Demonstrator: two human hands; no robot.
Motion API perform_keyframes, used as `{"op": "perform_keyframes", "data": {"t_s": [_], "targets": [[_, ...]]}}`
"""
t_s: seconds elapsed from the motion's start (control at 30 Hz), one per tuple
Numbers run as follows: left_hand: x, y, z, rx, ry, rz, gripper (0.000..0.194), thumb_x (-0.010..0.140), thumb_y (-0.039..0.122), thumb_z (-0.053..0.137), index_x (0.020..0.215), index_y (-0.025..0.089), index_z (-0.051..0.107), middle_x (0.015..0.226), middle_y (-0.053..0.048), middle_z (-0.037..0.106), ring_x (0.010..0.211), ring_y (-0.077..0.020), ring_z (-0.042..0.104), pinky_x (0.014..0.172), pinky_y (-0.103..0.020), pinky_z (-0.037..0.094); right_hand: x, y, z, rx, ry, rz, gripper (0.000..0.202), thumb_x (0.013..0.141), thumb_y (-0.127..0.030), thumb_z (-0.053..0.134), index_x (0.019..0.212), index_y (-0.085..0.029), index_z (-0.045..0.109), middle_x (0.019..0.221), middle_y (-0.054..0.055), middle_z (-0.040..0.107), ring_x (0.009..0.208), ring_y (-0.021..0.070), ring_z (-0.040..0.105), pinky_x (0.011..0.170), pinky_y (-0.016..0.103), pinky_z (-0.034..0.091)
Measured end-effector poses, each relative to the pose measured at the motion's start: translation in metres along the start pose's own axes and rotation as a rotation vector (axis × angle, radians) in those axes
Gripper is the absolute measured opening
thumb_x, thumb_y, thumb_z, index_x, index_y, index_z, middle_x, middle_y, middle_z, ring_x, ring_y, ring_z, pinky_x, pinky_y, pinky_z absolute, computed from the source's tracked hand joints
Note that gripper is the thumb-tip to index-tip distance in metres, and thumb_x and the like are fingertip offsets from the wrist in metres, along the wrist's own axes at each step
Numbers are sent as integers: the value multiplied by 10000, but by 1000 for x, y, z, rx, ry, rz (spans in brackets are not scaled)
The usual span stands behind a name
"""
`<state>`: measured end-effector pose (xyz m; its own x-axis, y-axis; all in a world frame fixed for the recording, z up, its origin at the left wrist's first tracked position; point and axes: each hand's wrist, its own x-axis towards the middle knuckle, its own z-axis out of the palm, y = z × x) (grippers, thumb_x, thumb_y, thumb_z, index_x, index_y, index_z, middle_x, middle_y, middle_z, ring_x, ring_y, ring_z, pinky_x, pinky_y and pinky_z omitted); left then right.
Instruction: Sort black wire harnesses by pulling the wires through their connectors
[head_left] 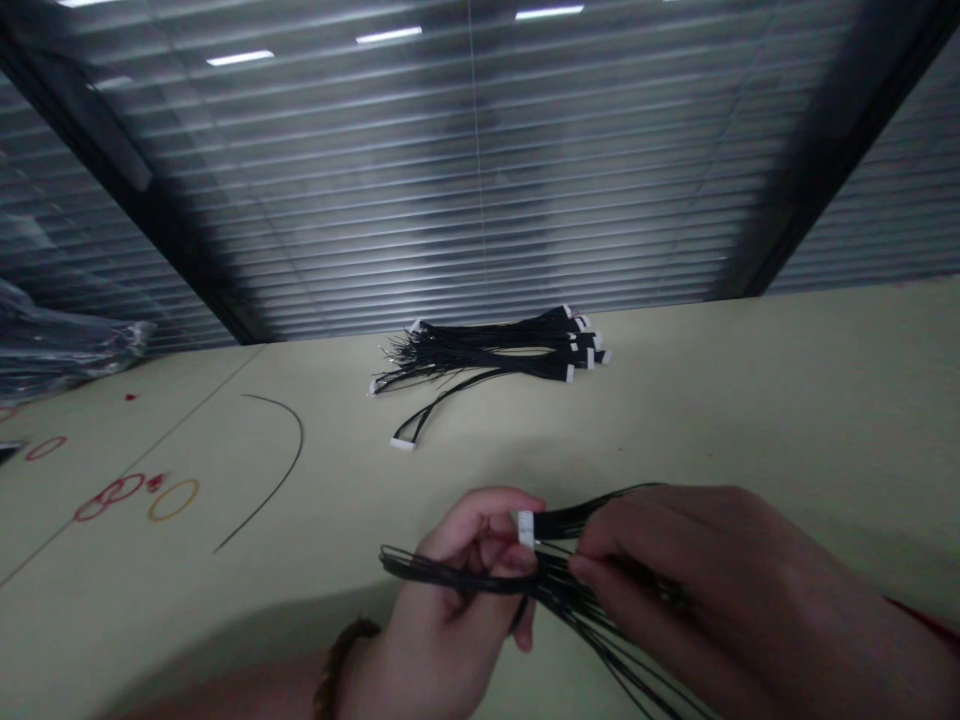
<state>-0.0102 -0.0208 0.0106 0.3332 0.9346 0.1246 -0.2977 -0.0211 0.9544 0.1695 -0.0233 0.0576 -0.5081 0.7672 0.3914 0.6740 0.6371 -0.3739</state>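
Note:
At the lower middle, my left hand [465, 600] is closed round a bundle of black wires [450, 574], its looped end sticking out to the left. A white connector [526, 528] stands at my left fingertips, with black wires running from it to the right. My right hand [705, 580] is just right of the connector, thumb and forefinger pinched together at the black wires. What exactly lies between those fingertips is hidden. More wires hang down below my right hand toward the bottom edge.
A pile of black cables [502, 345] with white connectors lies near the blinds. One cable with a white connector [403, 443] reaches nearer. On the left are a single black wire [301, 440], a yellow band [173, 500], red bands [112, 494] and plastic bags [67, 345].

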Motion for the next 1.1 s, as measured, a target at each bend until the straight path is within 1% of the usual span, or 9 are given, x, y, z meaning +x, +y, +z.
{"op": "perform_keyframes", "data": {"t_s": [0.17, 0.3, 0.43, 0.57, 0.67, 0.8, 0.9, 1.0, 1.1], "targets": [[-1, 3, 2, 38, -51, -48, 134, 872, 311, 546, 914, 189, 585, 687, 20, 527, 490, -38, 443, 430, -127, 397, -1, -3, 5, -13, -34, 4, 156, 845, -131, 494, 727, -209, 560, 632, -46, 571, 537, 105, 510, 524, 249, 349], [3, 0, 2, 9, -17, -88, 127, 861, 286, 564, 927, 179, 574, 653, 32, 516, 434, -27, 416, 397, -137, 360, 4, 2, -1, -135, -18, -84, 78, 811, -136, 536, 788, -203, 567, 692, -25, 587, 591, 125, 526, 551, 261, 360], [3, -1, 0, -54, -5, -122, 133, 841, 260, 592, 953, 195, 562, 615, 61, 475, 393, -16, 398, 370, -134, 309, 18, 36, -8, -389, 12, -36, 284, 664, -139, 615, 946, -145, 585, 857, 67, 619, 768, 209, 565, 681, 327, 415], [0, 2, 1, -84, -68, -153, 132, 854, 266, 574, 969, 202, 566, 602, 75, 439, 379, -1, 330, 359, -126, 285, 31, 79, 5, -391, -55, 149, 278, 756, -341, 631, 946, -140, 594, 793, 54, 625, 687, 181, 571, 618, 290, 405], [1, 4, 2, -66, -48, -159, 162, 840, 262, 589, 985, 197, 557, 607, 78, 435, 384, -5, 338, 361, -129, 288, 35, 94, 20, -330, -101, 212, 293, 820, -447, 563, 869, -161, 607, 710, 21, 627, 595, 137, 561, 538, 241, 367], [5, 2, 0, -11, 43, -161, 145, 839, 254, 579, 958, 192, 526, 608, 79, 451, 379, -13, 383, 359, -135, 288, 36, 95, 24, -250, -168, 236, 248, 830, -418, 563, 857, -177, 612, 745, 17, 650, 651, 138, 594, 567, 236, 393], [9, -1, -3, 40, 124, -140, 151, 846, 261, 567, 971, 193, 518, 647, 72, 462, 389, -9, 399, 361, -129, 290, 33, 92, 9, -194, -225, 234, 348, 765, -453, 624, 964, -168, 604, 789, 22, 658, 655, 136, 609, 573, 235, 432], [11, -2, -5, 59, 165, -125, 161, 850, 257, 557, 987, 190, 509, 677, 63, 476, 399, -5, 408, 362, -122, 294, 23, 79, -12, -169, -216, 187, 531, 687, -514, 671, 1087, -180, 569, 990, 50, 643, 846, 167, 618, 715, 273, 473], [11, -3, -6, 67, 188, -120, 138, 858, 228, 537, 985, 186, 504, 653, 70, 468, 398, -8, 418, 365, -117, 303, 8, 57, -26, -185, -171, 126, 228, 798, -423, 558, 913, -231, 605, 855, -2, 637, 729, 130, 596, 644, 259, 447]]}}
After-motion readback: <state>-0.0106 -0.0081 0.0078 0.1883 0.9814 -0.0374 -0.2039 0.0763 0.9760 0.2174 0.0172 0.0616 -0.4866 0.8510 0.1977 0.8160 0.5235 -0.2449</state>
